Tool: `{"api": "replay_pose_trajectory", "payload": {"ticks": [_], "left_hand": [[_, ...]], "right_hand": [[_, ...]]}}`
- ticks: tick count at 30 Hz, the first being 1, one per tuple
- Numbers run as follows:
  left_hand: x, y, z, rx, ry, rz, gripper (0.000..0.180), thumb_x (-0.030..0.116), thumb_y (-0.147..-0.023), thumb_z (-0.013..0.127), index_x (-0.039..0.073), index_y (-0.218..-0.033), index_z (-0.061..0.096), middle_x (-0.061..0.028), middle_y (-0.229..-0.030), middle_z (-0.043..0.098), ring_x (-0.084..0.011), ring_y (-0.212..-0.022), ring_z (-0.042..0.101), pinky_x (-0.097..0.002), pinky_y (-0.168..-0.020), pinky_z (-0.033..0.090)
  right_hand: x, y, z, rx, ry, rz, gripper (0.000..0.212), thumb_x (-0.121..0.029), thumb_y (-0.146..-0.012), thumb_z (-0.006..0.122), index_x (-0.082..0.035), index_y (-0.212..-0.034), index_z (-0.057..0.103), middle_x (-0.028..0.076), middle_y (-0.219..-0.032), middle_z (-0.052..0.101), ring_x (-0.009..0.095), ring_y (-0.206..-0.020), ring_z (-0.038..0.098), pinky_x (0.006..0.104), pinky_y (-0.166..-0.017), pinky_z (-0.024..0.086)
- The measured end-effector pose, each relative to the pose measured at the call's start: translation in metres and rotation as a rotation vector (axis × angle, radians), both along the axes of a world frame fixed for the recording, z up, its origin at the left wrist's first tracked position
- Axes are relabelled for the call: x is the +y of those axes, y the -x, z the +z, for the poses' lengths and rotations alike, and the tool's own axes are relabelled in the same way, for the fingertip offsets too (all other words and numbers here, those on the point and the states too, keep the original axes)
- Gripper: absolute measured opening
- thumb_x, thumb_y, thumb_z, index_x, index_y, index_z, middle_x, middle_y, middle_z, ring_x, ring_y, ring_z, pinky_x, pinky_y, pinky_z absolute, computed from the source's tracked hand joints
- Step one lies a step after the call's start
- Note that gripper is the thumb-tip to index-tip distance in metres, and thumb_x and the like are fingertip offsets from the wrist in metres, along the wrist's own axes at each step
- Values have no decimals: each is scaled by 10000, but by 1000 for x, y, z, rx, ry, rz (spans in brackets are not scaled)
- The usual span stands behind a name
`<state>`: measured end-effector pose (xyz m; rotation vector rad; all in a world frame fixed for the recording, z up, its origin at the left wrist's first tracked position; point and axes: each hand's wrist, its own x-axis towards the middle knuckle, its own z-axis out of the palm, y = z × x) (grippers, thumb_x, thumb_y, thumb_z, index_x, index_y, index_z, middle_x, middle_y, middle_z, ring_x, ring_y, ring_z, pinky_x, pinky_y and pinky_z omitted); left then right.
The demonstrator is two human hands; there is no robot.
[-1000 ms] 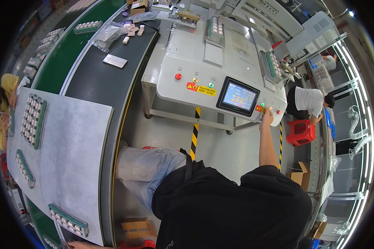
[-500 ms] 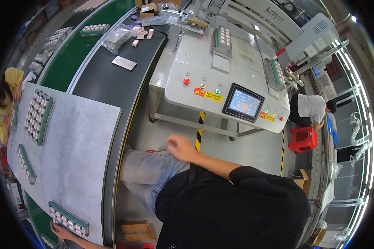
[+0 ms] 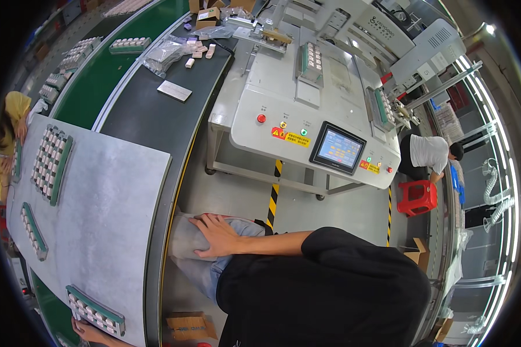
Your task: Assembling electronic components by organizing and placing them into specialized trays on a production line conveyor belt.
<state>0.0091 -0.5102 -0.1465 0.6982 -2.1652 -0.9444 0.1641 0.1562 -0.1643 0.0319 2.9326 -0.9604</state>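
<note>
At the lower left, my left hand [image 3: 88,332] is at the outer side of a green tray [image 3: 101,306] holding rows of small whitish blocks. Its fingers curl against the tray's edge and are partly hidden there. My right hand [image 3: 219,236] lies with fingers spread on my jeans-covered thigh [image 3: 185,237], holding nothing. The tray stands on a pale grey board [image 3: 110,191]. Farther along this board are a narrow green tray [image 3: 33,231] and a larger one filled with blocks [image 3: 51,165].
A white machine table [image 3: 295,110] with a touchscreen [image 3: 338,148] and buttons stands ahead. Loose blocks [image 3: 199,50], plastic bags and a flat metal plate [image 3: 174,90] lie on the dark belt. One person [image 3: 14,133] is at far left, another [image 3: 428,151] by a red stool [image 3: 417,198].
My right hand has come down from above my lap and spread out flat on my thigh. My left hand remains at the tray's edge. The view has shifted slightly.
</note>
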Motion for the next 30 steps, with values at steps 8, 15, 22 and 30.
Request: {"api": "replay_pose_trajectory", "payload": {"ticks": [8,15,22,30], "left_hand": [[24,7,-3,-38,28,3,361,342,-1071,554,89,-1271,717,-83,-882,700,-187,-737,596,-342,-683,479],[-7,-2,-4,-74,-45,13,339,301,-1040,601,74,-1271,704,-130,-1065,758,-194,-888,685,-302,-735,542],[9,-1,2,-34,-122,-6,348,296,-1042,592,60,-1274,697,-178,-1200,737,-251,-1041,711,-331,-863,575],[0,-9,6,-69,196,-45,372,301,-1075,549,15,-1261,698,-181,-1232,721,-301,-1084,696,-382,-936,547]], "right_hand": [[4,-2,0,12,-40,-20,975,-531,-790,765,-44,-1540,375,200,-1327,484,377,-1248,481,513,-1025,399],[-1,0,1,14,-20,-2,971,-526,-789,769,-39,-1534,381,199,-1320,487,374,-1245,482,499,-1024,401],[3,-2,1,19,-18,-6,972,-524,-789,771,-32,-1531,381,196,-1316,491,375,-1240,486,487,-1022,397],[1,6,9,62,-46,-8,947,-508,-773,800,-28,-1497,422,195,-1328,503,379,-1220,519,486,-999,425]]}}
